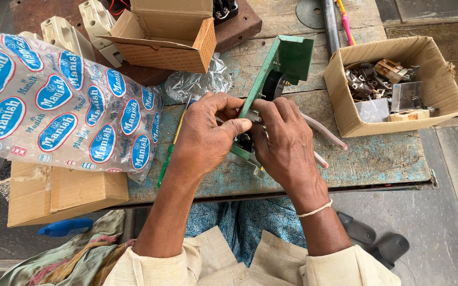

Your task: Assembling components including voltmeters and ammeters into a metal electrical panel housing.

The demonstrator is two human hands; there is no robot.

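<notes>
Green metal switch plate (pixel 276 74) sits mid-bench btwn both hands, long axis running near-left to far-right, tilted on edge. Left hand (pixel 202 140) & right hand (pixel 284 143) both have fingers curled tight on its near end. 2 cardboard boxes further back: open one (pixel 168 39) far-left, parts box (pixel 393 85) right.

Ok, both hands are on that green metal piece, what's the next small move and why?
Probably keep the left hand steadying the green metal piece while the right hand works the small part at its lower end, since both sets of fingertips meet there and the piece stands tilted on the wooden bench.
</notes>
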